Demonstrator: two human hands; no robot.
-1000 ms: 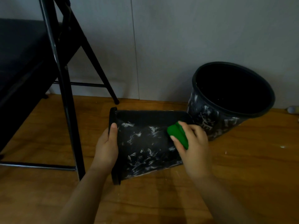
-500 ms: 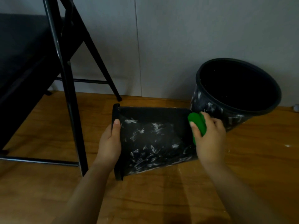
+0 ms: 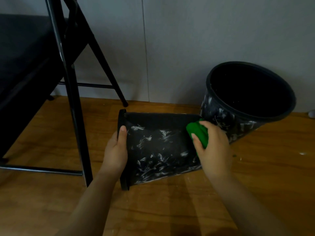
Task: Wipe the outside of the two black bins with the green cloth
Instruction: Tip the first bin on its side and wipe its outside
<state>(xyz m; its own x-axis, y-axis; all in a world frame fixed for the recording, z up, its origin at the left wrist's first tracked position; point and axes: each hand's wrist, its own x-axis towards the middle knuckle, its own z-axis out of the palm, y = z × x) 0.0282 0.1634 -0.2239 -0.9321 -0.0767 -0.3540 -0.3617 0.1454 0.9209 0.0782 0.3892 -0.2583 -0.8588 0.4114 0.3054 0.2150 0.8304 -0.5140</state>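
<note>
One black bin (image 3: 158, 147) lies on its side on the wooden floor, its wall streaked with white smears and its rim facing left. My left hand (image 3: 116, 150) grips that rim, thumb on top. My right hand (image 3: 213, 147) presses the bunched green cloth (image 3: 198, 132) against the bin's wall near its base end. The second black bin (image 3: 247, 103) stands tilted at the right by the wall, mouth open towards me, its outside also smeared white.
A black folding chair (image 3: 68, 86) stands at the left, its front leg close beside my left hand. A grey wall (image 3: 170, 48) runs behind the bins. White specks dot the wooden floor (image 3: 272, 167) at the right.
My right hand slid the cloth along the lying bin from its middle to the base end, then a little back. My left hand has kept its grip on the rim.
</note>
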